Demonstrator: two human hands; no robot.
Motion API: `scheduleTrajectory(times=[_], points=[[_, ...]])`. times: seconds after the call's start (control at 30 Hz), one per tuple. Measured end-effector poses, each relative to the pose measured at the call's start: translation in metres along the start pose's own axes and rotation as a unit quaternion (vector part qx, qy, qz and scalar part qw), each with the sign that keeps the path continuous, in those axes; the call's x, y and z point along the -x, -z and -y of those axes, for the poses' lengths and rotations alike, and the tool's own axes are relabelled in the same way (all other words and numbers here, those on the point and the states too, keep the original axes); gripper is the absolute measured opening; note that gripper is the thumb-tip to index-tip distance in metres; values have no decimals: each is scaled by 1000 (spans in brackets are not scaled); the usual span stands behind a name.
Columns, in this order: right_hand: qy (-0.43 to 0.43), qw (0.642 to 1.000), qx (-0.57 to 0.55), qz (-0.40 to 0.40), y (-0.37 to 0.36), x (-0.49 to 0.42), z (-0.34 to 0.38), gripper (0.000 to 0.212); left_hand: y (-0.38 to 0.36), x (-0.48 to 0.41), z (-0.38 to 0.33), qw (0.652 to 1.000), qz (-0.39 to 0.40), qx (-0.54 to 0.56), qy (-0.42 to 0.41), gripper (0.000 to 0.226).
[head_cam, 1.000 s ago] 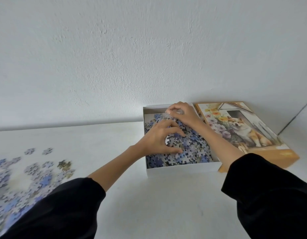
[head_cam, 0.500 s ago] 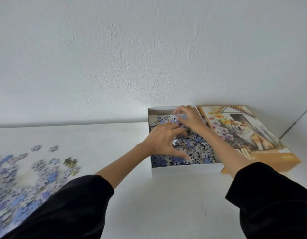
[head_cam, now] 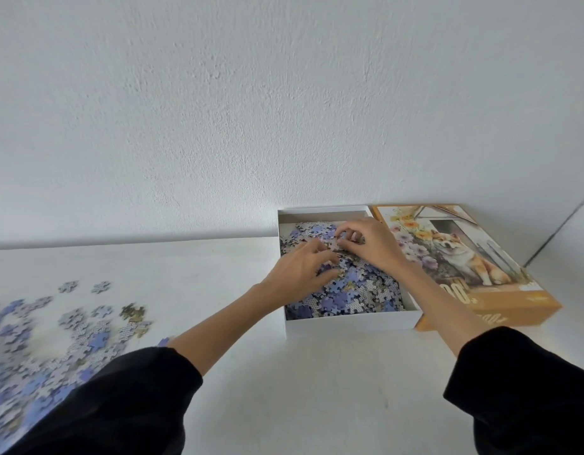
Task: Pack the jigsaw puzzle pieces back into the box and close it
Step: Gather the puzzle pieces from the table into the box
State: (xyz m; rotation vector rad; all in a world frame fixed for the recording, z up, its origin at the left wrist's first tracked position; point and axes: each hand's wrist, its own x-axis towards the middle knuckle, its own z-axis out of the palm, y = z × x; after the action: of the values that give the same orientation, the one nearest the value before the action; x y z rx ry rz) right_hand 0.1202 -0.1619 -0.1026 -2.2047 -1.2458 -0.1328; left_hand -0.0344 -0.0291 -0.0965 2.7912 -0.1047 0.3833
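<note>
Puzzle pieces (head_cam: pixel 356 290), lilac and grey, heaped in box (head_cam: pixel 349 326); left hand (head_cam: pixel 297 270) and right hand (head_cam: pixel 376 246) fingers (head_cam: pixel 316 253) closed on some.

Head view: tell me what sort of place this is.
Likely a plain indoor room, perhaps a home: bare white wall, white surface against it, loose puzzle pieces, an open box and its picture lid.

Partial digits "00" on the orange box lid (head_cam: pixel 454 254), rest illegible.
</note>
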Motion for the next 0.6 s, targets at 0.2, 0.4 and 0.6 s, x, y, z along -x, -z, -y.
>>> scheduleTrajectory(times=[0.2, 0.4, 0.6], points=[[-23, 996, 73, 48, -9, -3, -3, 29, -11, -6, 6, 986, 110, -107, 62, 58], [24, 999, 26, -40, -13, 0, -2, 25, -12, -21, 14, 981, 89, -127, 114, 51], [-41, 996, 73, -42, -20, 0, -6, 32, -10, -23, 11, 985, 49, -110, 127, 51]])
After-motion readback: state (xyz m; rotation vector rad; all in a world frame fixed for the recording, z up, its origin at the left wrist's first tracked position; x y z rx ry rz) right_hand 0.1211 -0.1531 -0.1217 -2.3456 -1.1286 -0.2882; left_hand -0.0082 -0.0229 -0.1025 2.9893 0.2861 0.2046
